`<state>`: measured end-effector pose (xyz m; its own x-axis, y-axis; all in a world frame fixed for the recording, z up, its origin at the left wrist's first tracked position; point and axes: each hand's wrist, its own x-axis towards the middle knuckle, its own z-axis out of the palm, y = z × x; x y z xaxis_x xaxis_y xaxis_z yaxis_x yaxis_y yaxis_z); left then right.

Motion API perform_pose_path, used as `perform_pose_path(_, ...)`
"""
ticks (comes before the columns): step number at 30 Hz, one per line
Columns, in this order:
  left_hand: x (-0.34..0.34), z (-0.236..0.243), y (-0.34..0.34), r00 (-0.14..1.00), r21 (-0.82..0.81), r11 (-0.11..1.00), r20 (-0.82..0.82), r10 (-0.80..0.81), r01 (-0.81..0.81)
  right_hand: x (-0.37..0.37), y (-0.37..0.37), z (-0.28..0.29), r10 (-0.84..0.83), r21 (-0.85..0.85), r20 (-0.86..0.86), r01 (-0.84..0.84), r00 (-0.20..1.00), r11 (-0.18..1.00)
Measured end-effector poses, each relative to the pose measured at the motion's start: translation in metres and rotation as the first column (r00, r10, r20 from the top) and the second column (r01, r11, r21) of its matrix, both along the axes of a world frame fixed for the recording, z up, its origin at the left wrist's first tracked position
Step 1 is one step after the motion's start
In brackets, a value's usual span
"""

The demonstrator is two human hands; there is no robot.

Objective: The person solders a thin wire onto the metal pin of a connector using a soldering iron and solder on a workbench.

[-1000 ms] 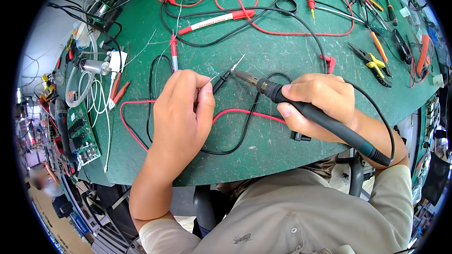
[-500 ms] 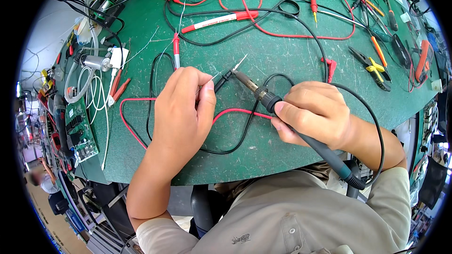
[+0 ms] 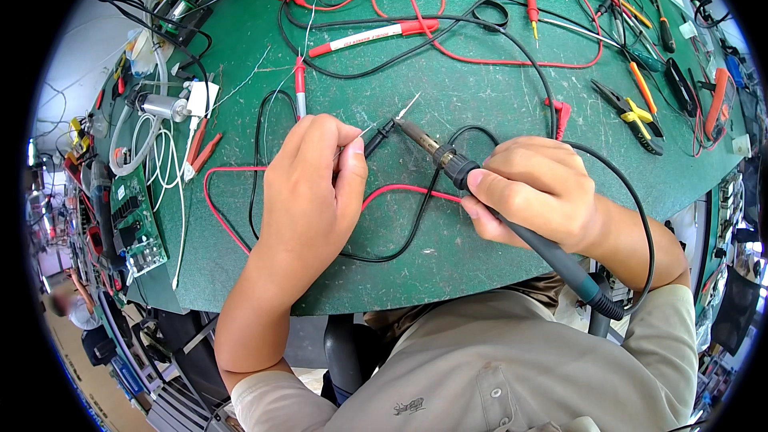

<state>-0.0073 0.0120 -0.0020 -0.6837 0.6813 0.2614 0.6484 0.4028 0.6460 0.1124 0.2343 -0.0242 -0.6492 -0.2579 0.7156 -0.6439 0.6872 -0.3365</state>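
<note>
My right hand (image 3: 540,188) grips a soldering iron (image 3: 552,260) by its dark handle. The iron's tip meets a black test probe (image 3: 378,142) at the base of its bare metal needle; whether they touch is hard to tell. My left hand (image 3: 314,180) is closed in a pinch beside the probe's rear end, with a thin silvery wire (image 3: 367,130) sticking out of the fingertips toward the probe. Whether these fingers also hold the probe is hidden. A red-and-grey pen-shaped piece (image 3: 300,84) lies just beyond my left knuckles. Red cable (image 3: 400,187) and black cable run beneath both hands.
On the green tabletop (image 3: 472,272), a red-and-white marker (image 3: 372,36) lies among tangled leads. Toward the right are a red test probe (image 3: 532,0), yellow-handled pliers (image 3: 632,116) and a screwdriver (image 3: 644,88). A circuit board (image 3: 136,220) and a small motor (image 3: 164,106) sit at left.
The soldering iron's handle has shifted very slightly to the right and down with my right hand. My left hand and the black test probe look the same.
</note>
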Motion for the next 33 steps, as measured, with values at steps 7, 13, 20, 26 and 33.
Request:
perform_pose_path(7,0.000,0.000,0.000,1.000,-0.009,1.000,-0.014,-0.011,0.011,0.000,0.001,0.012,-0.039,-0.090,0.007,0.040,0.999,0.995)
perform_pose_path(13,-0.001,-0.004,0.000,0.993,-0.024,0.999,-0.108,-0.041,0.039,0.007,0.009,0.028,-0.113,-0.241,0.345,0.204,0.932,0.949)
perform_pose_path(20,-0.002,-0.009,0.004,0.987,-0.032,0.999,-0.155,-0.047,0.043,-0.005,0.007,0.016,0.160,-0.738,0.527,0.356,0.834,0.574)
perform_pose_path(26,-0.001,-0.008,0.005,0.985,-0.029,0.998,-0.166,-0.055,0.051,-0.005,0.006,0.014,0.163,-0.722,0.543,0.359,0.824,0.591)
perform_pose_path(33,-0.001,-0.010,0.003,0.993,0.027,1.000,-0.119,0.020,-0.017,-0.006,0.010,0.019,0.192,-0.762,0.545,0.386,0.816,0.520)
